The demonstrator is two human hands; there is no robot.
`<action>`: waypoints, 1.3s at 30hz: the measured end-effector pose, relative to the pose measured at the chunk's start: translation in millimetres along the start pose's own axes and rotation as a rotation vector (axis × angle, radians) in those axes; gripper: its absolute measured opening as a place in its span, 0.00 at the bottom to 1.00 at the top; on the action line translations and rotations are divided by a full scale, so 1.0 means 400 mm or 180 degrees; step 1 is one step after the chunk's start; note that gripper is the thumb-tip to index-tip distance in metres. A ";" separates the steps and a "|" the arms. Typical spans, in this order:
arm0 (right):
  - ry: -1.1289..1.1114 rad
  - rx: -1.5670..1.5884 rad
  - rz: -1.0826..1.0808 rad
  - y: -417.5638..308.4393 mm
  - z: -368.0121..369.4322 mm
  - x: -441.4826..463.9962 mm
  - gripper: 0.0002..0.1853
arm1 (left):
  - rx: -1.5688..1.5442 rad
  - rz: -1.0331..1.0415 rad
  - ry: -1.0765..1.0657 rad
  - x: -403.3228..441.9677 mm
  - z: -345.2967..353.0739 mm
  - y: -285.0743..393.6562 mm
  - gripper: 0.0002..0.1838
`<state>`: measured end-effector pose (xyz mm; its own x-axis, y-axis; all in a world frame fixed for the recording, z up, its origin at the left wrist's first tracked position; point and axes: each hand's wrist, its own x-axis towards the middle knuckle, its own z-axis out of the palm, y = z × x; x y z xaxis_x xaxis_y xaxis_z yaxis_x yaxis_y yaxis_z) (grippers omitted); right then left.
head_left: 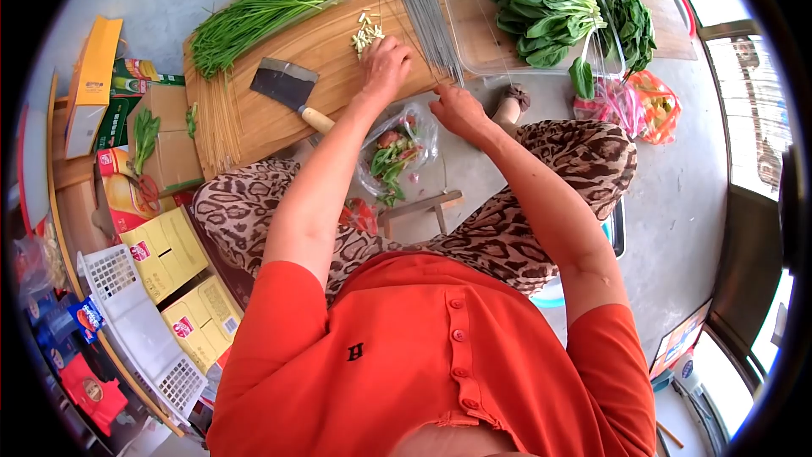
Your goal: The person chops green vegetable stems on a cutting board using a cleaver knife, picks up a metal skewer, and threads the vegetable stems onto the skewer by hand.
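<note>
Fingers bent down, my left hand (385,70) is at a small pile of cut pale stem pieces (365,32) on the wooden table (338,85). Its fingertips are closed at the pieces and partly hidden. My right hand (461,110) is closed in a pinch at the table's near edge, on what looks like a thin skewer, hard to make out. Just beyond it lies a bundle of thin grey metal skewers (423,13). To the left of my left hand, a cleaver (285,82) with a wooden handle rests flat, its handle over the edge.
Long green chives (262,13) fill a tray at the back left. Leafy greens (541,8) lie in a clear plastic tub (469,34). Thin bamboo sticks (216,123) are at the left edge. Below hangs a plastic bag of scraps (397,152); a small wooden stool (423,206) stands under it.
</note>
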<state>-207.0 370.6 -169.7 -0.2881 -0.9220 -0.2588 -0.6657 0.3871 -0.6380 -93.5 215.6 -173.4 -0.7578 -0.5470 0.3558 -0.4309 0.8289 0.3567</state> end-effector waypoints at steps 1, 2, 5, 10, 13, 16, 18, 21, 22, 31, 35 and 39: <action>0.0005 0.0011 0.0002 0.001 0.000 0.000 0.16 | 0.0041 0.0077 0.0033 -0.009 -0.013 -0.009 0.07; -0.0017 0.0037 0.0035 0.000 -0.001 0.000 0.16 | 0.0081 0.0157 0.0066 -0.013 -0.024 -0.018 0.05; -0.0068 0.0093 0.0098 -0.003 -0.010 -0.001 0.16 | -0.0015 -0.0230 0.0194 -0.010 -0.046 -0.045 0.03; -0.0068 0.0131 0.0067 -0.002 -0.010 -0.005 0.16 | 0.0202 -0.0753 0.0475 0.083 -0.041 -0.101 0.04; -0.0020 0.0159 0.0155 0.002 -0.008 -0.002 0.16 | 0.0349 -0.1339 0.0193 0.143 -0.028 -0.115 0.05; -0.0048 0.0175 0.0198 -0.005 -0.011 -0.006 0.16 | 0.0282 -0.1961 -0.0632 0.197 -0.030 -0.119 0.08; -0.0098 0.0161 0.0201 -0.012 -0.016 -0.008 0.16 | 0.0318 -0.2224 -0.0762 0.235 -0.017 -0.124 0.10; -0.0171 0.0097 0.0243 -0.015 -0.016 -0.008 0.19 | 0.0284 -0.2653 -0.0912 0.278 0.009 -0.123 0.14; -0.0165 0.0097 0.0245 -0.016 -0.016 -0.010 0.19 | 0.0203 -0.2816 -0.0925 0.290 0.020 -0.122 0.15; -0.0224 0.0202 0.0167 -0.013 -0.031 -0.015 0.19 | -0.0803 -0.2380 -0.1067 0.328 0.069 -0.118 0.11; -0.0048 0.0094 0.0072 -0.002 -0.025 -0.018 0.17 | -0.0603 -0.1884 -0.1087 0.250 0.013 -0.078 0.11; 0.0013 0.0106 0.0001 -0.005 -0.026 -0.020 0.14 | 0.0346 -0.0625 0.0218 0.134 0.065 -0.148 0.17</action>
<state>-210.6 377.4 -158.7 -0.2910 -0.9218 -0.2562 -0.6423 0.3867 -0.6618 -121.3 140.2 -198.1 -0.6207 -0.7026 0.3479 -0.6198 0.7115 0.3311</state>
